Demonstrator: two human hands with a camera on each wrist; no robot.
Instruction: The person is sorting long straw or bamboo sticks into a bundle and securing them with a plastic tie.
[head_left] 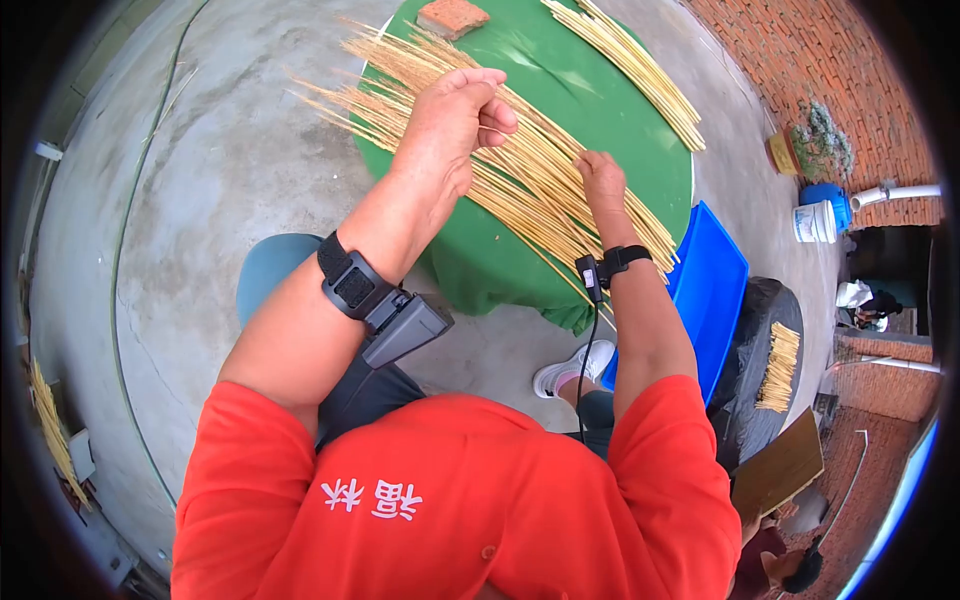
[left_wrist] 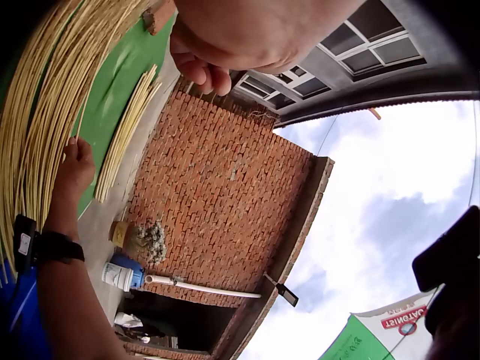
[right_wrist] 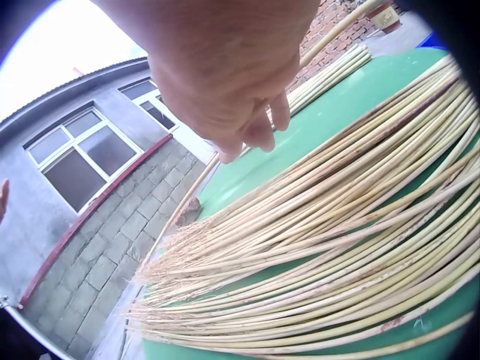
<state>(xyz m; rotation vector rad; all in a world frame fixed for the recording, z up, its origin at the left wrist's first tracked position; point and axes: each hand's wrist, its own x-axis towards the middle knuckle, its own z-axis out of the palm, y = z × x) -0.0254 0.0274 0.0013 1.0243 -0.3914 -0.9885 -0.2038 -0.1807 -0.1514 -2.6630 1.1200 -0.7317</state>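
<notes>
Long pale-yellow sorghum stalks (head_left: 545, 185) with feathery heads lie in loose bundles across a round table with a green cloth (head_left: 640, 130). Over the table's right part, the right hand (head_left: 603, 185) pinches a single sorghum stalk (right_wrist: 341, 28), which runs past the fingers on both sides in the right wrist view. My left hand (head_left: 450, 125) is raised above the feathery ends, its fingers loosely bent and nothing visible in them. In the left wrist view, that left hand (left_wrist: 255, 34) hangs large at the top, while the right hand (left_wrist: 75, 169) is at the bundle.
A smaller stalk bundle (head_left: 635, 70) lies on the table's far side, near a brick (head_left: 452, 17). To the right are a blue tray (head_left: 715, 290) and a black-covered stand (head_left: 745, 400) with short cut stalks (head_left: 780, 365). Another person (head_left: 775, 565) is at the lower right.
</notes>
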